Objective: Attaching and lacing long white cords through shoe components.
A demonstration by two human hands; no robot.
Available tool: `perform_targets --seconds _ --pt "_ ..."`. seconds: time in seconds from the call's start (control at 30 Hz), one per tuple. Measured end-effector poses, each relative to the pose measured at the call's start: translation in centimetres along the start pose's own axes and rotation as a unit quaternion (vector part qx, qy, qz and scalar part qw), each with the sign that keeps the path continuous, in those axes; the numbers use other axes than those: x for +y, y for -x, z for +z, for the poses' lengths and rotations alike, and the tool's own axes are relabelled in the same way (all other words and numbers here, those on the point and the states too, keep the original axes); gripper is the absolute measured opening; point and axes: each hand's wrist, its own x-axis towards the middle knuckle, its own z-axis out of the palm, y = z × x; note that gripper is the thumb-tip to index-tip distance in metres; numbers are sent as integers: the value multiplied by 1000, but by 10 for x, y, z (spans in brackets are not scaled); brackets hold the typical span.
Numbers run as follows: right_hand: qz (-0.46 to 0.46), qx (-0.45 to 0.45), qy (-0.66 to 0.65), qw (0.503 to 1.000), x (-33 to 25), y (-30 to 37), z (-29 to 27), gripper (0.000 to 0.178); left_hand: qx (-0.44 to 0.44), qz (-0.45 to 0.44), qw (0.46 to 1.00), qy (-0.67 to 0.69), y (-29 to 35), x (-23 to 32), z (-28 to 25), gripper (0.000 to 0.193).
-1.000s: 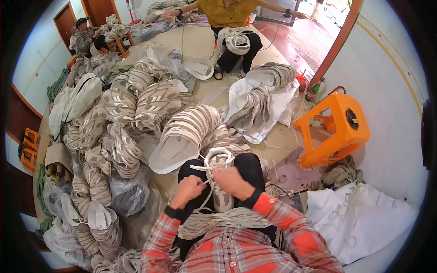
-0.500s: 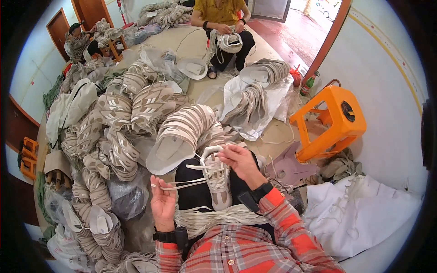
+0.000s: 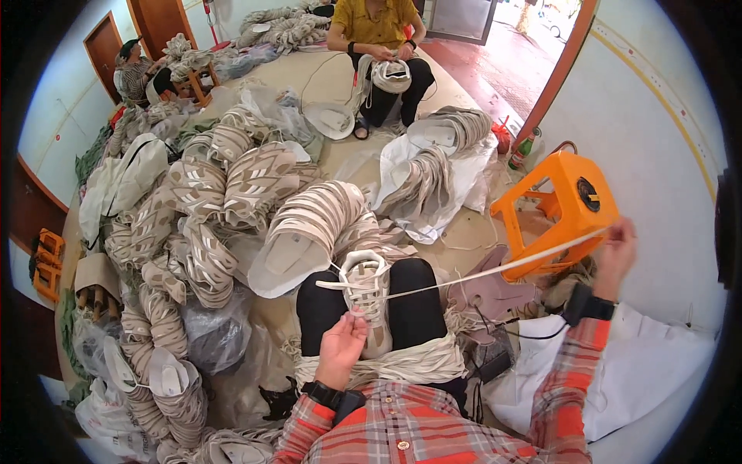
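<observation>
A beige and white shoe upper (image 3: 363, 280) lies on my lap between my dark-trousered knees, with white lace through part of its eyelets. My left hand (image 3: 340, 352) is closed at the upper's near lacing, fingertips pinched against it. Far out to the right, my raised right hand (image 3: 617, 251) is closed on a flat white shoelace (image 3: 495, 270). That lace runs taut from the upper across to it. A shorter loose lace end (image 3: 331, 285) sticks out on the upper's left side. Across my thighs rests a thick bundle of white laces (image 3: 410, 363).
Stacked shoe uppers (image 3: 313, 220) stand just beyond my knees, with more piles (image 3: 205, 185) to the left. An orange stool (image 3: 533, 255) is near the right arm, beside white cloth (image 3: 618, 379). Ahead, a seated person (image 3: 379, 31) handles an upper; another person (image 3: 133, 73) sits far left.
My right hand has swung from the upper far out to the right, drawing a lace taut. My left hand has moved right onto the upper, and the lace it held leftward is gone from it.
</observation>
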Motion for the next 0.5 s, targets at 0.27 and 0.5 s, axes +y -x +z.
perform_targets --seconds 0.27,0.5 --pt "-78 40 -16 996 -114 34 90 13 -53 260 697 -667 3 5 54 19" --pt "-112 4 67 991 -153 83 167 18 -368 198 444 -793 9 -18 130 16"
